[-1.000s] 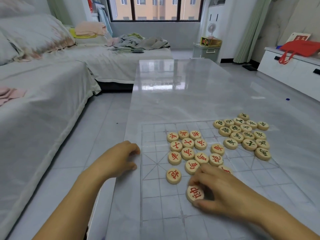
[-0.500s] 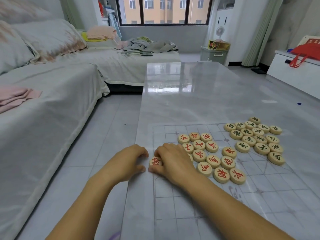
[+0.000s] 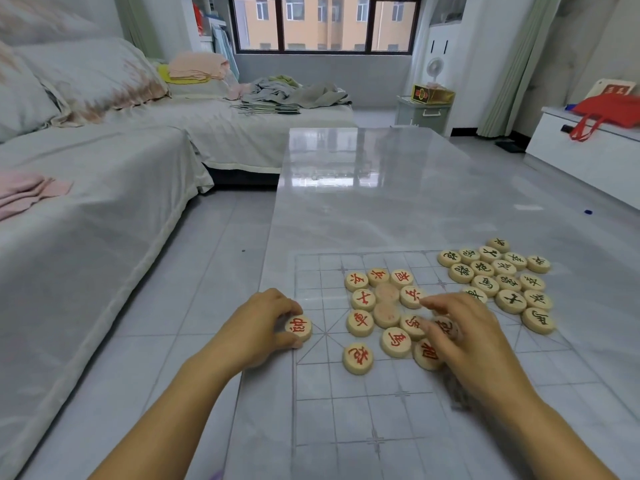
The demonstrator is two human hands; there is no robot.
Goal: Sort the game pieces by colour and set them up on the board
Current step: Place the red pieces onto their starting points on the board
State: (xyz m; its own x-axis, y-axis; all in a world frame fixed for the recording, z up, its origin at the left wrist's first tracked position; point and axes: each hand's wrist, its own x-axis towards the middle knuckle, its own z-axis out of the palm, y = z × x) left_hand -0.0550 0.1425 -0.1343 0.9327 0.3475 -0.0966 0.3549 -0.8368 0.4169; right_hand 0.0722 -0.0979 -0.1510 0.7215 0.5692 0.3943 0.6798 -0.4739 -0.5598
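Observation:
A clear board (image 3: 346,420) with a printed grid lies on the glossy table. Several wooden discs with red characters (image 3: 360,323) sit in a loose group on its left half. Several discs with black characters (image 3: 485,285) cluster at the board's far right. My left hand (image 3: 258,327) pinches one red-marked disc (image 3: 299,328) at the board's left edge. Over the right side of the red group my right hand (image 3: 464,337) hovers with fingers spread, blurred; its fingertips touch a red disc (image 3: 445,328), and whether they grip it is unclear.
The long marble table (image 3: 363,188) stretches away from me. A covered sofa (image 3: 86,188) runs along the left, with tiled floor between it and the table. A white cabinet with a red bag (image 3: 604,110) stands at the right.
My right hand carried a red disc to the board's left edge, passed it to my left hand, then swung back right over the red group. The camera view shifted slightly.

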